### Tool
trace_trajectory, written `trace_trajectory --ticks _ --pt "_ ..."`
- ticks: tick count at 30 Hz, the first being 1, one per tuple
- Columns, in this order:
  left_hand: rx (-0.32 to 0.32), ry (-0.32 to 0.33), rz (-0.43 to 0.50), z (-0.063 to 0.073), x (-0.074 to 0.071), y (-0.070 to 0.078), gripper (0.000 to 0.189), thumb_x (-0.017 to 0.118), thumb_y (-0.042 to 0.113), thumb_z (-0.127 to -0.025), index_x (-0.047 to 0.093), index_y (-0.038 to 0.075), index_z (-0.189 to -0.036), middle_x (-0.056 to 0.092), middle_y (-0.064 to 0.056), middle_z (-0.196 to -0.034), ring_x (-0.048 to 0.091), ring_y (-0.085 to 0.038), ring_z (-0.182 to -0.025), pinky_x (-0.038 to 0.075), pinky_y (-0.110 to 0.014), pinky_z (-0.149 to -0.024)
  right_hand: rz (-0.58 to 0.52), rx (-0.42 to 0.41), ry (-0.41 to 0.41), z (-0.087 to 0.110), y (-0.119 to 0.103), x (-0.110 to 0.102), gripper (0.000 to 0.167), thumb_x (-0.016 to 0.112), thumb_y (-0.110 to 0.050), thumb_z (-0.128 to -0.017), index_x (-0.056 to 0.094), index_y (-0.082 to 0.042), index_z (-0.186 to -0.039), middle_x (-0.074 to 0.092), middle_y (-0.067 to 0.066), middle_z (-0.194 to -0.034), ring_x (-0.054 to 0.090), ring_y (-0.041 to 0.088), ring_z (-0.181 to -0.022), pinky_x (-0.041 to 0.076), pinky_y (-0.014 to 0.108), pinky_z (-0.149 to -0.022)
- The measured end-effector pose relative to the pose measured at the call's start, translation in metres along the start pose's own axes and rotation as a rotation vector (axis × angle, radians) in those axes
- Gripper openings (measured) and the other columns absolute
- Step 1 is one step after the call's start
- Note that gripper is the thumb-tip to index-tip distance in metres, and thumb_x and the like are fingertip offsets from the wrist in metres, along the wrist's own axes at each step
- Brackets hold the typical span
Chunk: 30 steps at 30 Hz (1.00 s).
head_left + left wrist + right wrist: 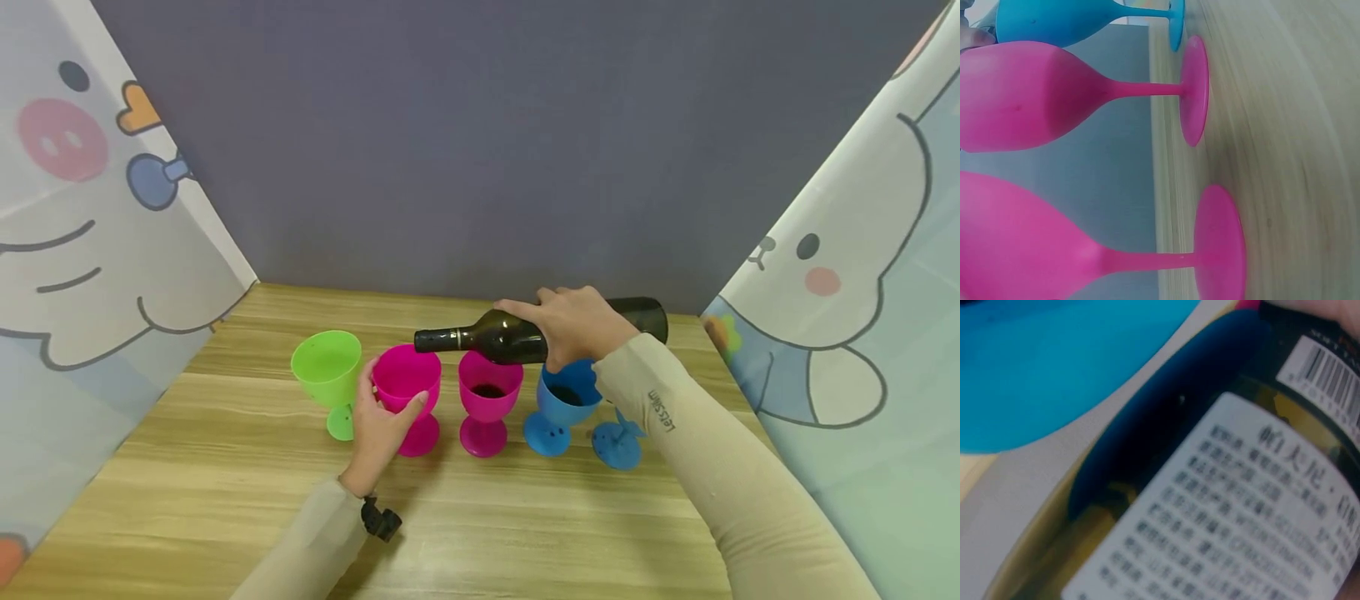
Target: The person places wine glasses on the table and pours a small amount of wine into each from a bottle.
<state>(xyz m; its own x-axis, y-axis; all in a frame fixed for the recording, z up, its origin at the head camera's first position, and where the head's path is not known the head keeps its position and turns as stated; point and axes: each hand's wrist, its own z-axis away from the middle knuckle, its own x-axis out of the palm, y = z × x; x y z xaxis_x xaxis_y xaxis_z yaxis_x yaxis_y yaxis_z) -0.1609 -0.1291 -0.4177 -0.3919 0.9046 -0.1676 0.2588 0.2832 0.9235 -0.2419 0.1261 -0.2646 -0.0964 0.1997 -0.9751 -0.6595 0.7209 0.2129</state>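
Note:
My right hand (581, 325) grips a dark wine bottle (510, 337) around its body. The bottle lies nearly level, its neck pointing left and its mouth over the rim of a pink goblet (401, 383). Around that goblet's bowl curl the thumb and fingers of my left hand (377, 429). In the left wrist view the goblet's stem and foot (1222, 244) show, standing on the table. A white printed label (1229, 506) fills much of the right wrist view. Beneath the bottle, a second pink goblet (487, 408) has dark liquid in it.
A green goblet (327, 371) stands left of my left hand. To the right is a blue goblet (558, 408) with dark liquid, then another blue one (617, 446) mostly behind my sleeve. A grey wall (480, 150) rises behind the wooden table (525, 533).

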Motion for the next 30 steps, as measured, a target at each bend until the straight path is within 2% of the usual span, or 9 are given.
trace_trajectory --ticks 7,13,20,27,30 --pt "0.004 0.008 -0.005 0.0007 -0.0005 -0.0007 0.075 0.077 0.011 -0.073 0.038 -0.005 -0.135 0.052 -0.021 -0.122 0.052 -0.032 -0.106 0.050 -0.038 -0.081 0.002 -0.005 0.004 -0.0022 -0.0010 -0.0004 0.103 0.086 -0.034 -0.064 0.029 -0.034 -0.150 0.058 0.008 -0.093 0.053 0.018 -0.070 0.043 0.026 -0.043" --pt "0.017 0.013 -0.017 0.0005 -0.0006 -0.0006 0.074 0.077 0.011 -0.073 0.039 -0.005 -0.135 0.053 -0.021 -0.121 0.052 -0.032 -0.107 0.049 -0.041 -0.082 0.011 0.004 -0.016 -0.0032 -0.0007 -0.0005 0.104 0.087 -0.035 -0.065 0.028 -0.034 -0.150 0.059 0.008 -0.096 0.055 0.019 -0.073 0.044 0.026 -0.045" --pt "0.025 0.004 -0.032 -0.0002 -0.0049 -0.0004 0.075 0.077 0.010 -0.073 0.040 -0.004 -0.137 0.057 -0.024 -0.121 0.055 -0.036 -0.108 0.050 -0.049 -0.086 0.002 0.001 -0.007 -0.0021 -0.0018 0.0000 0.101 0.085 -0.030 -0.065 0.030 -0.033 -0.150 0.057 0.006 -0.091 0.051 0.018 -0.068 0.043 0.028 -0.044" --pt "-0.036 -0.056 -0.037 -0.0011 -0.0072 0.0000 0.080 0.075 0.012 -0.076 0.032 -0.003 -0.142 0.052 -0.025 -0.128 0.052 -0.037 -0.113 0.048 -0.050 -0.090 0.019 -0.005 -0.012 -0.0002 -0.0041 -0.0024 0.101 0.086 -0.033 -0.065 0.032 -0.034 -0.149 0.059 0.008 -0.095 0.053 0.020 -0.072 0.045 0.028 -0.045" --pt "-0.043 -0.063 -0.039 -0.0007 -0.0060 0.0006 0.081 0.074 0.012 -0.078 0.029 -0.003 -0.144 0.050 -0.026 -0.129 0.053 -0.039 -0.112 0.049 -0.051 -0.089 0.031 0.005 -0.021 0.0016 -0.0038 -0.0037 0.101 0.086 -0.034 -0.064 0.032 -0.033 -0.149 0.059 0.008 -0.095 0.053 0.020 -0.071 0.045 0.028 -0.045"
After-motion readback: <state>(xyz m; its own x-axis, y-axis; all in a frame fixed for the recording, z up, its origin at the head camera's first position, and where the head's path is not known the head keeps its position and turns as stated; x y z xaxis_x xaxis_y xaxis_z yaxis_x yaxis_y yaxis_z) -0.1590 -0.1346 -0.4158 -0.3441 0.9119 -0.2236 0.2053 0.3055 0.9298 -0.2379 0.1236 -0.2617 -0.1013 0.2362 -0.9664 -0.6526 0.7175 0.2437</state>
